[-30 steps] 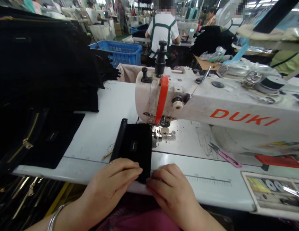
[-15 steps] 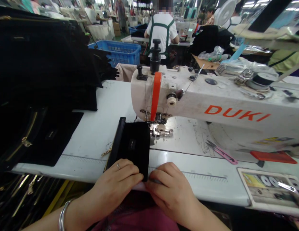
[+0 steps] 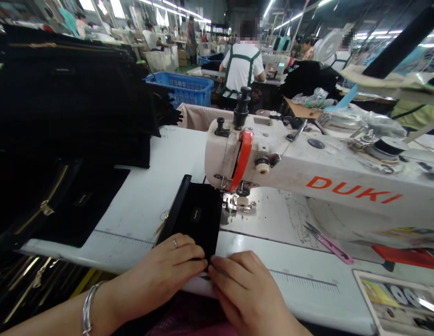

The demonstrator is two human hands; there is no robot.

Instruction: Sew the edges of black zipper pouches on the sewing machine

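A black fabric pouch panel [image 3: 206,228] with a small label and a zipper along its left side lies on the sewing machine's table. Its far right edge meets the presser foot [image 3: 241,203]. My left hand [image 3: 171,263] is closed on the near end of the panel, fingers bent over it and thumb tucked under. Close beside it, my right hand [image 3: 244,284] pinches the panel's near right corner, fingertips almost touching the left ones. A gold zipper pull [image 3: 161,223] hangs out at the panel's left. The near edge of the fabric is partly hidden by my fingers.
The white sewing machine [image 3: 307,163] spans the right side. Pink-handled thread snips [image 3: 330,245] and a red-handled tool [image 3: 407,255] lie under its arm. Black pouch pieces [image 3: 73,107] are piled high at left. Behind are a blue crate [image 3: 185,88] and a seated person [image 3: 243,67].
The view has tilted up, so the scene sits lower. My right hand's fingers have shifted at the panel's near corner, closing in beside the left hand. The panel stays at the presser foot.
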